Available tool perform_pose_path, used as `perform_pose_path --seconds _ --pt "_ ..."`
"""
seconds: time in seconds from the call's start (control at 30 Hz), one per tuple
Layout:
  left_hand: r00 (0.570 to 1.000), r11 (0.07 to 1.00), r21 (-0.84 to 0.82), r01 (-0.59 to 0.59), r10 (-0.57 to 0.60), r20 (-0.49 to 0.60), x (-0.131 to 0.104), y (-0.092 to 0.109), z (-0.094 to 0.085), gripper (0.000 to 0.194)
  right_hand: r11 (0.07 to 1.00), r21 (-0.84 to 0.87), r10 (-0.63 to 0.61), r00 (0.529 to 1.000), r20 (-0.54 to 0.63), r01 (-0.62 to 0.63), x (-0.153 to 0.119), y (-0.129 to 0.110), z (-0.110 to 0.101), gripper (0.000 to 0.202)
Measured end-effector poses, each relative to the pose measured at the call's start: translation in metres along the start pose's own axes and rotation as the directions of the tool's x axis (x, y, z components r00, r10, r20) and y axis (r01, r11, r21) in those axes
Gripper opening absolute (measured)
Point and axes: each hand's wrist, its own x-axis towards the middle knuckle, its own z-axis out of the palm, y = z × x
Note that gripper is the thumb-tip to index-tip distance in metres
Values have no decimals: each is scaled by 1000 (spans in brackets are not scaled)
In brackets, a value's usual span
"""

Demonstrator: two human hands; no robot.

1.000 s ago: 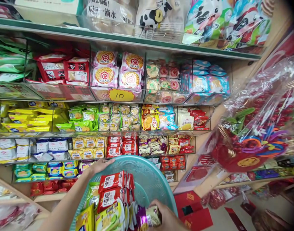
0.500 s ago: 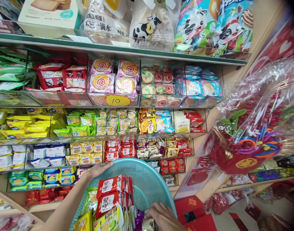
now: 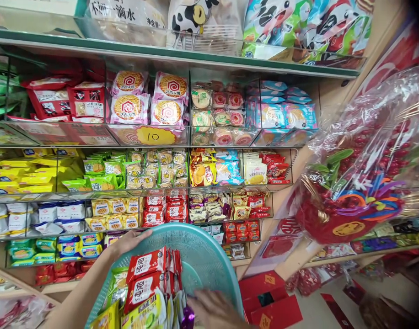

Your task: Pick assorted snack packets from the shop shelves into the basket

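At the bottom middle is a teal plastic basket [image 3: 209,256] with a perforated wall. My left hand [image 3: 129,242] is closed on its rim at the upper left, the forearm running along the outside. Red biscuit packets [image 3: 144,278] stand upright in the basket, with a yellow-green packet [image 3: 147,313] in front and a green packet [image 3: 116,285] beside them. Blurred by motion, my right hand [image 3: 214,306] is low inside the basket, right of the packets and close to a shiny purple wrapper [image 3: 188,316]. Its fingers are smeared, and I cannot make out whether they hold anything.
Ahead rise shelves with clear bins of wrapped biscuits [image 3: 168,103], including cookie packets [image 3: 118,214]. A yellow price tag [image 3: 156,135] reads 10. Wrapped red decorations [image 3: 353,201] jut out at the right. A red box [image 3: 269,301] lies lower right.
The view has shifted, so shelves and basket sit further left. My right hand has moved left in the basket and is more blurred. My left hand keeps hold of the rim.
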Motion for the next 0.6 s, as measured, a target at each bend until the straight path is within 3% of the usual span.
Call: perform_pose_path --seconds 0.03,0.1,0.2,0.27,0.37,0.47,0.6 --pt "1000 1000 2 15 -15 -23 0 0 0 55 998 45 43 999 18 -44 11 6 -24 60" --pt "994 999 18 50 -48 -100 -1 1 0 58 978 118 178 984 -23 -174 37 29 -71 56" --pt "986 997 38 69 -62 -158 -5 4 0 61 948 69 318 931 -180 -310 80 77 -111 44" --pt "990 998 35 53 -48 -134 -8 8 2 59 945 -84 290 927 -237 -317 107 109 -116 38" --pt "993 999 20 35 -32 -113 -13 13 7 55 912 -315 191 952 -238 -262 142 140 -103 38" --pt "994 1000 -12 8 -9 -112 -15 14 10 54 863 -437 179 962 -207 -255 170 150 -87 43" --pt "996 998 -69 -7 1 -90 -16 13 12 58 838 -458 228 953 -199 -297 193 153 -76 42"
